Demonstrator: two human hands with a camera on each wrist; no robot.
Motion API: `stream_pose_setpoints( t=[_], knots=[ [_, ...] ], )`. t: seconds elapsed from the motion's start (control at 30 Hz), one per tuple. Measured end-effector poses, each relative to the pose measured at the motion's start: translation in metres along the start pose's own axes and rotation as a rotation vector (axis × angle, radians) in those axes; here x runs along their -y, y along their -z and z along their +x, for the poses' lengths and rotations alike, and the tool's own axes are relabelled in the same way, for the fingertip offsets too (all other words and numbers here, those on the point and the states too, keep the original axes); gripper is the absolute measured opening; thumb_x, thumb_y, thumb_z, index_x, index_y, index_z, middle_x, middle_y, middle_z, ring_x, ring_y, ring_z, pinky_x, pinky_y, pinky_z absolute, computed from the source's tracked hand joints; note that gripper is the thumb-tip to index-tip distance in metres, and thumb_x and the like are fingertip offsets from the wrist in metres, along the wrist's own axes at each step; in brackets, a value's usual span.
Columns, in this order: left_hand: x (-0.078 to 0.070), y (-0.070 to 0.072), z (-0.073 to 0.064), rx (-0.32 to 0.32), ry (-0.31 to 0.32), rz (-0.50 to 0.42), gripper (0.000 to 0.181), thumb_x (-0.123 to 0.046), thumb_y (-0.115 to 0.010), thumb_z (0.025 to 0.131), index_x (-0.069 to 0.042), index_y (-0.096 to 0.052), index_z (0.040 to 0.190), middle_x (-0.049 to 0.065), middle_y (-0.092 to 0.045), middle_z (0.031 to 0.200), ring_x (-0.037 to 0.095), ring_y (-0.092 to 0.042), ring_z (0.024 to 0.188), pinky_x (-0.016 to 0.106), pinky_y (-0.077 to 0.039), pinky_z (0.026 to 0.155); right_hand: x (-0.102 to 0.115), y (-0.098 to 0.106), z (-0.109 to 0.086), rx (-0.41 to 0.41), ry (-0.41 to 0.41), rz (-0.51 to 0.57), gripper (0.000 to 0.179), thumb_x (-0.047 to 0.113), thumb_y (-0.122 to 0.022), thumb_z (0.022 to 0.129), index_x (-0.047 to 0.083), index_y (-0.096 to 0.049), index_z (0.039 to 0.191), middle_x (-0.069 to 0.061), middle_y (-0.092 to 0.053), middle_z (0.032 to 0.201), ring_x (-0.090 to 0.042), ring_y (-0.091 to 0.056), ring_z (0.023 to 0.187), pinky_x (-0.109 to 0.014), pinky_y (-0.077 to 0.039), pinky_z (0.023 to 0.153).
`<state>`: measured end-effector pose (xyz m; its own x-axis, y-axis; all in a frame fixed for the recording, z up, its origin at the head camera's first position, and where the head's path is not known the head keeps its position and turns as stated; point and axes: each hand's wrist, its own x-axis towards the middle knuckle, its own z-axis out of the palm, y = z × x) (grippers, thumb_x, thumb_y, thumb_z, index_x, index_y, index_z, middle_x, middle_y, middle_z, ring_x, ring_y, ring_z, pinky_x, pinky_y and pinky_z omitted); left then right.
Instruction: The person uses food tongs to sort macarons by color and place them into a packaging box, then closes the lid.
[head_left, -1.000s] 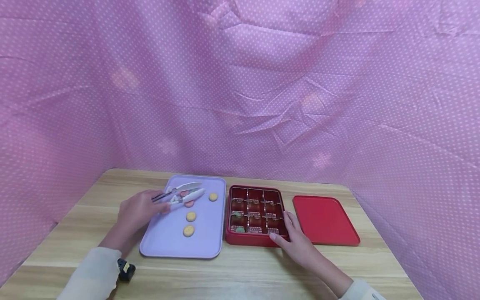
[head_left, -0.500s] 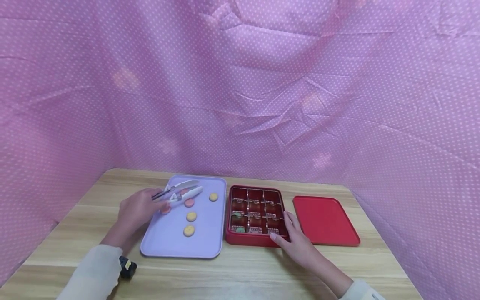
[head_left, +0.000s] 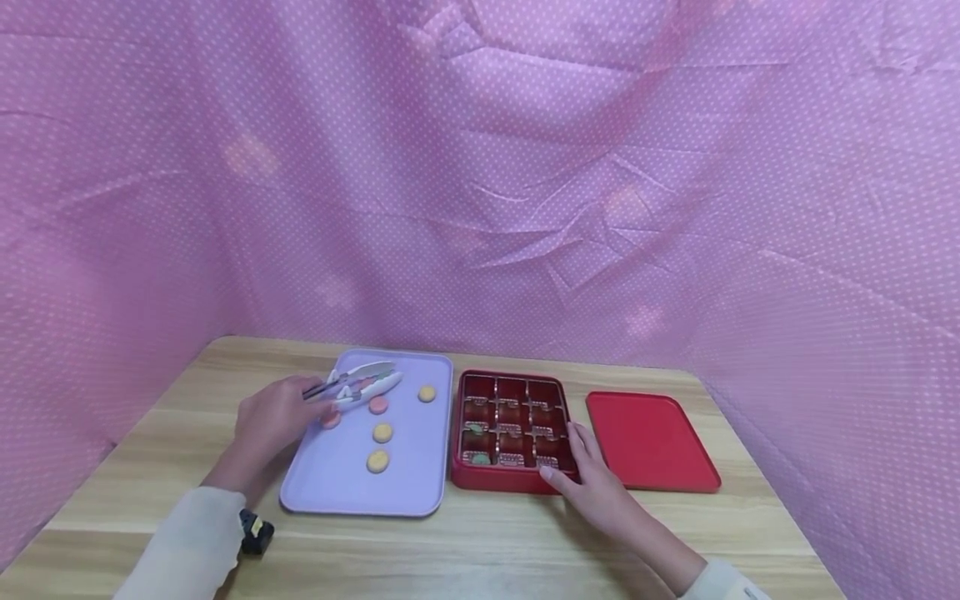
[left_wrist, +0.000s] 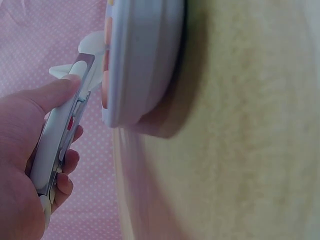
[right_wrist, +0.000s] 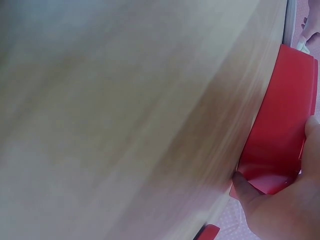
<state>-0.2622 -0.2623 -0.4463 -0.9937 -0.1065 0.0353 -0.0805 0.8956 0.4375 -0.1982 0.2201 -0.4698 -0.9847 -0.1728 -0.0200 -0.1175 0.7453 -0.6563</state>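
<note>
My left hand [head_left: 273,417] grips white-and-metal tongs [head_left: 384,385] over the lilac tray [head_left: 408,492]. Their two arms stand apart, on either side of a pink cookie [head_left: 366,383] that they partly hide. Another pink cookie [head_left: 378,405] lies just in front, and a third pink cookie [head_left: 331,420] sits by the fingers. In the left wrist view, the thumb lies along the tongs [left_wrist: 57,132]. My right hand [head_left: 596,492] holds the near right corner of the red box [head_left: 487,478], thumb at the front and fingers along the side. Two green cookies [head_left: 480,458] rest in its left column.
Several yellow cookies [head_left: 382,432] are spread over the tray. A clear divider [head_left: 512,433] splits the box into several compartments. Right of the box lies a flat red lid [head_left: 651,442]. Pink dotted cloth [head_left: 480,208] hangs behind and beside the wooden table [head_left: 420,554].
The tongs have drawn back slightly to the left, showing more of the second pink cookie. My right hand and the box have kept their place.
</note>
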Motion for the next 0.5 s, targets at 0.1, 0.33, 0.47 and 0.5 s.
stream_pose_setpoints(
  t=[0.1, 0.33, 0.47, 0.5],
  knots=[
    [-0.0002, 0.0006, -0.0002, 0.007, 0.01, -0.009, 0.07, -0.054, -0.071, 0.088, -0.01, -0.059, 0.141, 0.021, -0.056, 0.143, 0.046, -0.052, 0.129, 0.066, -0.035, 0.097, 0.0002, 0.0008, 0.0, -0.003, 0.0, 0.0, 0.098, 0.063, -0.06, 0.092, 0.018, -0.011, 0.163, -0.008, -0.006, 0.17, -0.039, -0.018, 0.154, -0.064, -0.03, 0.115],
    [-0.0009, 0.0008, 0.0005, 0.021, 0.044, -0.024, 0.073, -0.056, -0.072, 0.087, -0.01, -0.058, 0.141, 0.022, -0.055, 0.144, 0.047, -0.05, 0.129, 0.065, -0.034, 0.098, 0.0005, 0.0005, -0.0006, -0.01, 0.003, -0.002, 0.098, 0.063, -0.061, 0.092, 0.017, -0.012, 0.163, -0.009, -0.007, 0.17, -0.04, -0.02, 0.153, -0.065, -0.032, 0.114],
    [-0.0007, 0.0003, 0.0017, 0.016, 0.056, -0.031, 0.071, -0.054, -0.072, 0.087, -0.011, -0.058, 0.141, 0.022, -0.055, 0.144, 0.047, -0.05, 0.13, 0.065, -0.033, 0.098, 0.0012, 0.0008, -0.0006, -0.01, 0.008, -0.001, 0.097, 0.062, -0.061, 0.093, 0.016, -0.012, 0.163, -0.009, -0.007, 0.17, -0.04, -0.02, 0.153, -0.065, -0.031, 0.114],
    [-0.0007, 0.0003, 0.0018, 0.013, 0.055, -0.032, 0.069, -0.053, -0.072, 0.088, -0.011, -0.059, 0.141, 0.022, -0.055, 0.144, 0.047, -0.05, 0.13, 0.065, -0.033, 0.099, 0.0014, 0.0009, -0.0005, -0.01, 0.009, 0.0, 0.097, 0.062, -0.061, 0.093, 0.016, -0.012, 0.163, -0.009, -0.008, 0.17, -0.04, -0.02, 0.153, -0.065, -0.031, 0.114]
  ],
)
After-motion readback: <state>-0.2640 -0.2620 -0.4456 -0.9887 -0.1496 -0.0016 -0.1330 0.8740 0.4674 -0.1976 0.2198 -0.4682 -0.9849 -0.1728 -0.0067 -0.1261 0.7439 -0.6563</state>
